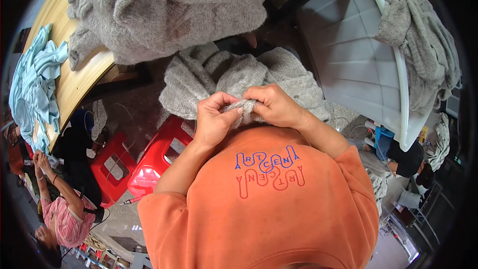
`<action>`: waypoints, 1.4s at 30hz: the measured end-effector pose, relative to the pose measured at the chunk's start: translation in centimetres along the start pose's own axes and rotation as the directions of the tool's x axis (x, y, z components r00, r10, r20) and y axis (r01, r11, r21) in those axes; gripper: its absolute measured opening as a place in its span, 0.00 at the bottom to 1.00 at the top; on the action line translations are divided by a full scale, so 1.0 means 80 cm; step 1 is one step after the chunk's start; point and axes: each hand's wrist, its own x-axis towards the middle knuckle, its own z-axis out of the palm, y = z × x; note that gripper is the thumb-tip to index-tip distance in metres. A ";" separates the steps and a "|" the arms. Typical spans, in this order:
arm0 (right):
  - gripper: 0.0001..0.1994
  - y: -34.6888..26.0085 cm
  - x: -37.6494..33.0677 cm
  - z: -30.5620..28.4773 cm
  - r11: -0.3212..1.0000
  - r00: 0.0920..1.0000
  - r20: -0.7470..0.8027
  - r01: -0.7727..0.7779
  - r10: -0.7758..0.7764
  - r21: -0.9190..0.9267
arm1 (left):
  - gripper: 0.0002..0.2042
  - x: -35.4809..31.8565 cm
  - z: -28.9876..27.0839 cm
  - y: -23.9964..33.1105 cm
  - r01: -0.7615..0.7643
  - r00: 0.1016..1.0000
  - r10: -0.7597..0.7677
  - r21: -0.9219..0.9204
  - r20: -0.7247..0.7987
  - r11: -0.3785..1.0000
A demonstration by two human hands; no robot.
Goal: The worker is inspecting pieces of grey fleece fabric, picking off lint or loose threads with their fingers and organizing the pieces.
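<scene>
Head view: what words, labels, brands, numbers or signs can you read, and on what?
Shirt: blue lettering; I won't copy its wording.
Shirt: red lettering below the blue; also not copied.
Held grey knit: none visible.
Elsewhere: any print is too small or blurred.

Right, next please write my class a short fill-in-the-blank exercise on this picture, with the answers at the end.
1. The left hand and the right hand both pinch knitted fabric coloured ____.
2. The pale plastic container stands on the picture's ____ side.
3. The stool near the left forearm is ____.
4. The cloth at the left of the wooden table is light ____.

Answers: grey; right; red; blue.
</scene>
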 end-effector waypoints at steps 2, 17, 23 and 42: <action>0.07 0.001 -0.002 -0.003 0.998 0.999 0.005 0.051 -0.051 -0.034 | 0.07 -0.002 0.000 0.001 -0.007 1.000 0.006 0.081 0.006 0.997; 0.06 -0.024 -0.021 0.008 0.921 0.894 -0.275 0.280 -0.353 -0.271 | 0.05 -0.008 0.009 0.033 -0.388 0.918 0.396 0.241 0.016 0.890; 0.07 -0.028 -0.019 0.011 0.779 0.829 -0.166 0.408 -0.535 -0.476 | 0.08 -0.004 0.023 0.025 -0.511 0.805 0.593 0.468 -0.034 0.721; 0.04 0.027 0.002 0.015 0.849 0.990 -0.047 -0.092 0.136 0.520 | 0.01 0.020 0.005 0.022 -0.477 0.832 0.541 0.653 0.121 0.588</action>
